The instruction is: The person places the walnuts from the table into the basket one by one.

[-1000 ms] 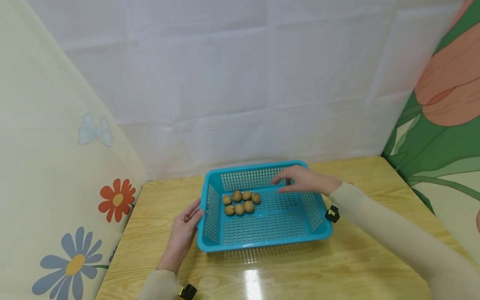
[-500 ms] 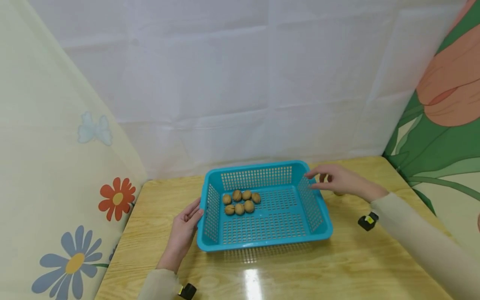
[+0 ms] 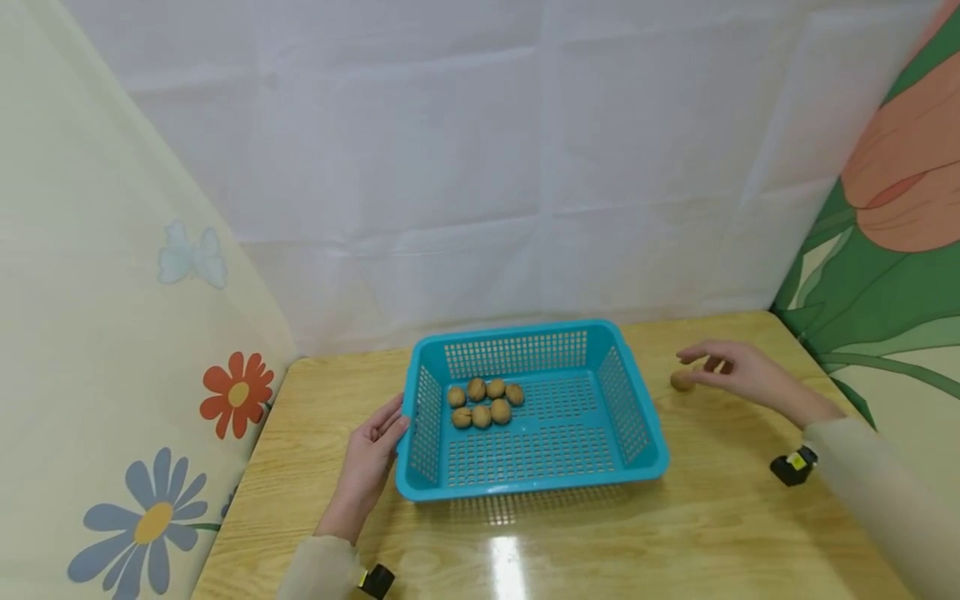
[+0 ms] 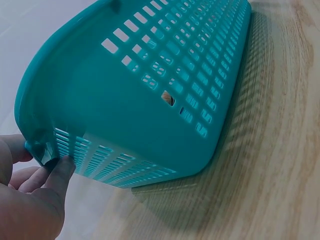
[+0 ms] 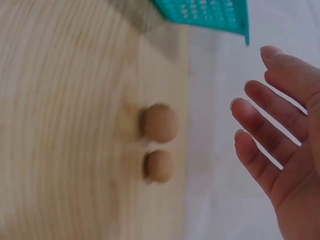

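Observation:
A blue plastic basket (image 3: 532,485) with perforated walls stands on the table. Inside it, toward the left, several walnuts (image 3: 481,416) lie in two rows. My left hand (image 3: 367,462) grips the basket's left rim, thumb on top; the left wrist view shows its fingers (image 4: 61,175) around the rim's edge. Right of the basket, my right hand (image 3: 738,371) hovers with loosely bent fingers and holds nothing. Close under it is a walnut (image 3: 682,380). In the right wrist view there are two, a larger walnut (image 5: 160,123) beside a smaller walnut (image 5: 160,166), both apart from the fingers.
The wooden table (image 3: 585,550) runs back to a white cloth backdrop (image 3: 450,167). Flower-printed panels stand at the left (image 3: 150,333) and right (image 3: 907,317). A small black camera (image 3: 793,465) sits on the right wrist.
My right hand has moved from over the basket's inside, across its right rim, to beside the walnut on the table. The left hand and the basket stay put.

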A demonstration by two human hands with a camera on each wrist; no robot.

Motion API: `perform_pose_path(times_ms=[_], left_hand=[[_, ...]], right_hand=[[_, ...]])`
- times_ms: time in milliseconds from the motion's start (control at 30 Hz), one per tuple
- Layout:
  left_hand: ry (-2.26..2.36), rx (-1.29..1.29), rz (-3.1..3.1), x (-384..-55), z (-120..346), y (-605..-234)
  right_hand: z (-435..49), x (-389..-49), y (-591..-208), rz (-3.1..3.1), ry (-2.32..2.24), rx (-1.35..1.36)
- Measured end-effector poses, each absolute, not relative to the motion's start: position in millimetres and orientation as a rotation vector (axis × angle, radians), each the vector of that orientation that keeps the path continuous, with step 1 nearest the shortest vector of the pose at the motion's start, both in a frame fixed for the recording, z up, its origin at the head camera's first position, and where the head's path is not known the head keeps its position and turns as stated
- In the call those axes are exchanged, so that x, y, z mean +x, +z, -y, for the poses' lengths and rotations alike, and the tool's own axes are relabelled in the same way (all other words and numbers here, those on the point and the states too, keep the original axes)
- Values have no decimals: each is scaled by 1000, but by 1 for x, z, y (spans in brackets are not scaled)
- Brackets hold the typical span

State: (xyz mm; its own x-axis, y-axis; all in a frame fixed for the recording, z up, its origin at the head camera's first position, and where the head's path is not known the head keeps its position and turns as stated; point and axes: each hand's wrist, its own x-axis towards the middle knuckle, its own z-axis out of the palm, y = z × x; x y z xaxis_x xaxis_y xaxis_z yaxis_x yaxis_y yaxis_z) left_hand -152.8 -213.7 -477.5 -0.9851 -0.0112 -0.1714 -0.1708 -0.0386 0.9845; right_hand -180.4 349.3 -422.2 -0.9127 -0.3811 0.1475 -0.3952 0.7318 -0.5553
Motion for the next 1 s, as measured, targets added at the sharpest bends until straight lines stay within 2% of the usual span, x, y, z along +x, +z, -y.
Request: perform_pose_path(times_ms=[400,567,1000], left_hand=[[2172,-202,-2088,-151,213,-474],[2177,-216,-2077,-151,213,-473],[2198,-212,-2060,-151,212,-472]], right_hand=[[-396,-186,-462,2956,898,507],[-402,-194,-470,3042,918,439],[-404,-204,-488,3035,982,464]])
